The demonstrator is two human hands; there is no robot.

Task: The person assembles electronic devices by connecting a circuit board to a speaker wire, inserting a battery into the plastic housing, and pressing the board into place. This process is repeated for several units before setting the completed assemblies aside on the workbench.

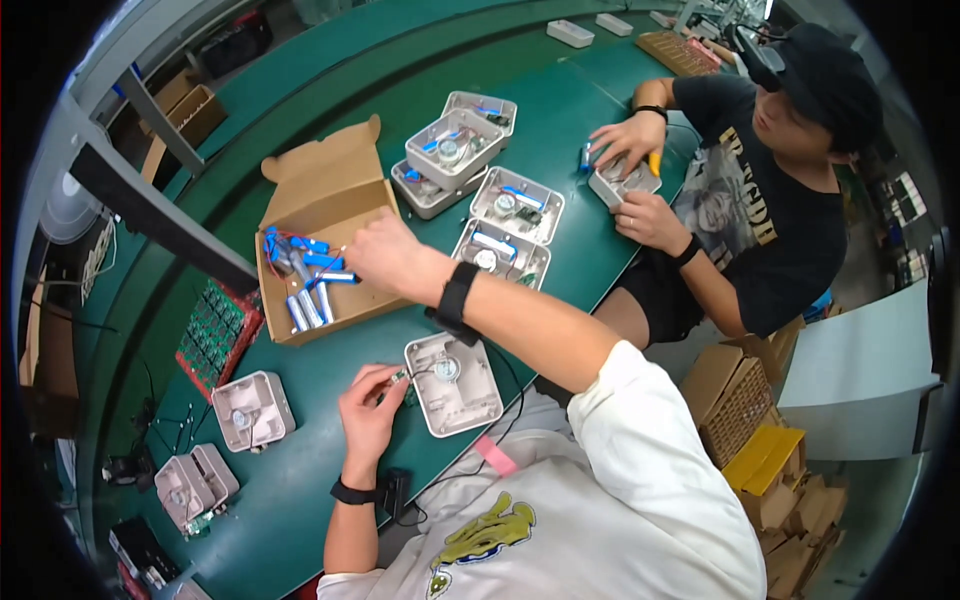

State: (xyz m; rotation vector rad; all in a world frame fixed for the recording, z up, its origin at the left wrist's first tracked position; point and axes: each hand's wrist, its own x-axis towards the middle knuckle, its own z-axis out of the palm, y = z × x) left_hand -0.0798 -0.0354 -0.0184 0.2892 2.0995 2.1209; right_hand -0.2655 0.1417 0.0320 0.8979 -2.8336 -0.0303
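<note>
My left hand (366, 412) is closed, its thumb and fingertips pinching the edge of a small circuit board (409, 394). The board sits by the left wall of an opened grey plastic housing (470, 408), with thin wires running to a round speaker (446, 369) inside. My right hand (388, 262) is bent over the right side of an open cardboard box (350, 327), fingers drawn together. Whatever its fingertips hold is hidden, though a red wire lies close to them. Several blue cylindrical batteries (323, 302) with wires lie in the box.
Opened housings holding batteries (519, 203) stand beyond my right forearm, some stacked. Two more housings (253, 412) lie at the left near a red-framed panel of green boards (215, 335). At the right a co-worker's hands (645, 218) handle another housing. A grey post rises behind the box.
</note>
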